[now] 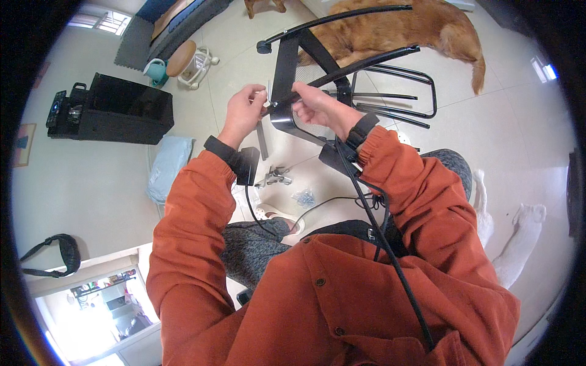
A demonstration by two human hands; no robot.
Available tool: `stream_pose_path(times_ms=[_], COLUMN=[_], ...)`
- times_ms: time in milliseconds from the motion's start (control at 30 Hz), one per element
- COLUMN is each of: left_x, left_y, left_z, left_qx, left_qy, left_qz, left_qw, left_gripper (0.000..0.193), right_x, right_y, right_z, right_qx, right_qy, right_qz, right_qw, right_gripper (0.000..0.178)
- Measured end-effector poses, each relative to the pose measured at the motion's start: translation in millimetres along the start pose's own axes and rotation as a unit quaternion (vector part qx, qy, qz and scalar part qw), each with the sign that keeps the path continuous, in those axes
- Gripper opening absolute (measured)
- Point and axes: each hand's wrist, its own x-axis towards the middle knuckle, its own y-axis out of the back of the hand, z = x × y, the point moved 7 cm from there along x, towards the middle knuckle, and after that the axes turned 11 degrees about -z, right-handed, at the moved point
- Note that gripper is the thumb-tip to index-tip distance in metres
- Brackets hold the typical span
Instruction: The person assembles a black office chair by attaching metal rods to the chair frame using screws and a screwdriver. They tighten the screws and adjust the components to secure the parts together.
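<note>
A black metal furniture frame (287,67), with curved tubes and a mesh panel, stands tilted in front of me. A small dark wheel or knob sits at one tube's end. My right hand (320,107) is closed round the lower curved tube near its joint. My left hand (245,113) is beside that same joint, its thumb and fingers pinched together. A thin, silvery upright piece (269,90) shows at those fingertips; its kind is too small to tell. Below hangs a flat grey bar (262,141).
A black tubular frame part (427,91) lies on the right beside a brown dog (397,33). Metal parts (278,177) and a bag of small hardware (304,197) are near my feet. White animals (519,244) are at right; a wheeled stool (183,60) stands at left.
</note>
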Motion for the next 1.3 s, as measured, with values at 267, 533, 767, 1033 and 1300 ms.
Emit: stream_pose_path(times_ms=[267, 533, 767, 1033, 1300], left_x=[25, 24, -6, 3, -2], left_y=[-8, -1, -6, -5, -5], left_z=[-4, 26, 45, 46, 42], left_qx=[-0.02, 0.304, 0.509, 0.546, 0.508], left_qy=[0.009, -0.161, -0.339, -0.407, -0.38], left_qz=[-0.063, -0.012, -0.086, -0.102, -0.09], left_qw=[0.998, 0.939, 0.787, 0.725, 0.768], left_gripper=[0.026, 0.036, 0.035, 0.021, 0.02], right_x=[-5, -3, -1, 4, 7], right_y=[-6, -2, -3, -2, 0], right_z=[-1, 0, 1, 4, 5], right_qx=[0.049, 0.047, 0.055, 0.083, 0.097], right_qy=[0.027, 0.084, 0.098, 0.112, 0.127], right_qz=[-0.033, 0.009, -0.002, 0.015, 0.042], right_qw=[0.998, 0.995, 0.994, 0.99, 0.986], right_gripper=[0.021, 0.025, 0.029, 0.028, 0.03])
